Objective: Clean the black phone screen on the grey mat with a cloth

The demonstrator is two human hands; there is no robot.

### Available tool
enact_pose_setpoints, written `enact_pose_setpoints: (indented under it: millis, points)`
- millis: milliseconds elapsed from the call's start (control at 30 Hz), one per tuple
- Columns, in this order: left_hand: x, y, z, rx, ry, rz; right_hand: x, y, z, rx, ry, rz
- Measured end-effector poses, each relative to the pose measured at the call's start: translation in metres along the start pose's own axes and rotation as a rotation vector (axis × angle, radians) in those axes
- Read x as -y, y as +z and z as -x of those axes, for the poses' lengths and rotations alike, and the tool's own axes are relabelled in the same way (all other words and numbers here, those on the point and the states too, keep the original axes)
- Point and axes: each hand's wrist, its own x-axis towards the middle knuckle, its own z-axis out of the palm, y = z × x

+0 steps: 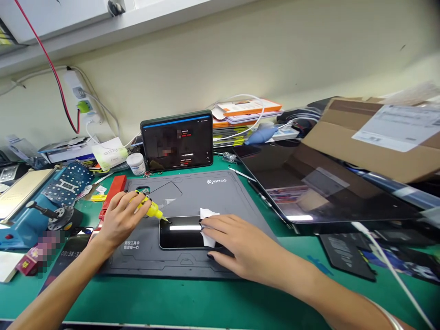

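My left hand (120, 217) is shut on a yellow glue bottle (153, 209), with its narrow tip reaching down to the upper left corner of a black smartphone (180, 233). The phone lies flat, glass up, on a grey WKTOO repair mat (202, 195). My right hand (240, 243) rests on the phone's right end, fingers over a white wipe (208, 229) pressed against the glass. Part of the phone is hidden under that hand and the wipe.
A dark tablet (177, 141) stands behind the mat, beside a white jar (136, 164). A red tool tray (114, 197) and a blue vise (37, 215) lie left. A large dark glass panel (319, 183) and cardboard box (374, 137) fill the right. Green bench matting (192, 302) runs in front.
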Motion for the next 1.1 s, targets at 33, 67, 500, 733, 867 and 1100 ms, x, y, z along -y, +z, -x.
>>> enact_pose_setpoints:
  millis: [33,67,500,733,867,1100]
  points:
    - [0.000,0.001,0.002,0.004,-0.007,0.018,0.000,-0.001,0.000,0.001,0.003,0.003]
    - [0.000,0.003,0.003,0.012,-0.043,0.057,0.000,-0.001,0.000,0.004,0.006,0.006]
    - [0.080,0.081,-0.015,-0.174,-1.208,0.550,0.003,0.002,-0.001,0.033,0.025,0.014]
    - [0.114,0.114,-0.049,-0.109,-1.247,0.671,0.005,0.002,-0.002,0.066,0.030,0.023]
    - [0.115,0.123,-0.052,-0.071,-1.235,0.620,0.001,0.007,-0.002,-0.016,0.040,0.110]
    - [0.074,0.103,-0.036,-0.204,-1.071,0.333,0.006,0.006,-0.002,-0.054,0.051,0.115]
